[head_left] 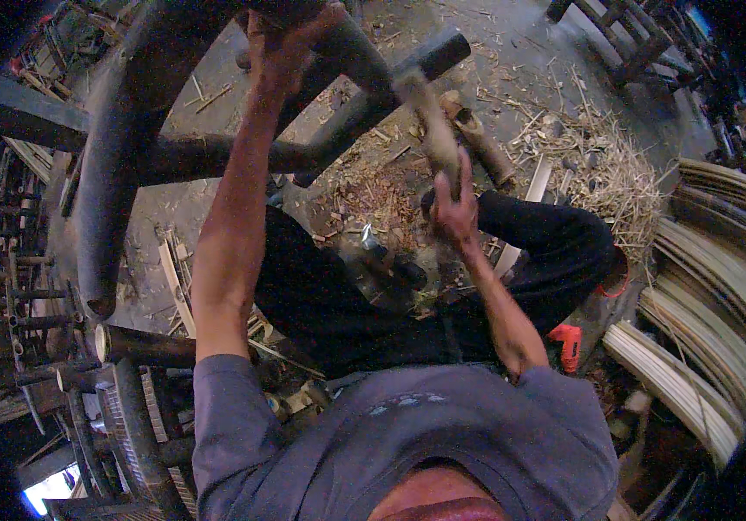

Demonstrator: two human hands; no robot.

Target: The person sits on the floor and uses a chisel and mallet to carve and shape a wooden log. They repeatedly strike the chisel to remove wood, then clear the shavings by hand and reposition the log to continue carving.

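Note:
A frame of thick dark bamboo-like poles [112, 165] fills the upper left, its bent and straight pieces joined together. My left hand [282, 52] reaches up with its fingers closed round an upper part of it. Lower and to the right, my right hand [455, 213] grips a pale wooden stick [432, 126], blurred by motion. The stick's far end is at or very near the joint where a dark crosspiece [432, 59] sticks out; I cannot tell if they touch.
Wood chips and shavings [381, 191] litter the floor between my legs. A short bamboo piece [486, 152] lies beyond my right knee. Bundled pale strips [694, 347] curve along the right, near an orange tool [569, 343]. Bamboo furniture parts [121, 417] crowd the lower left.

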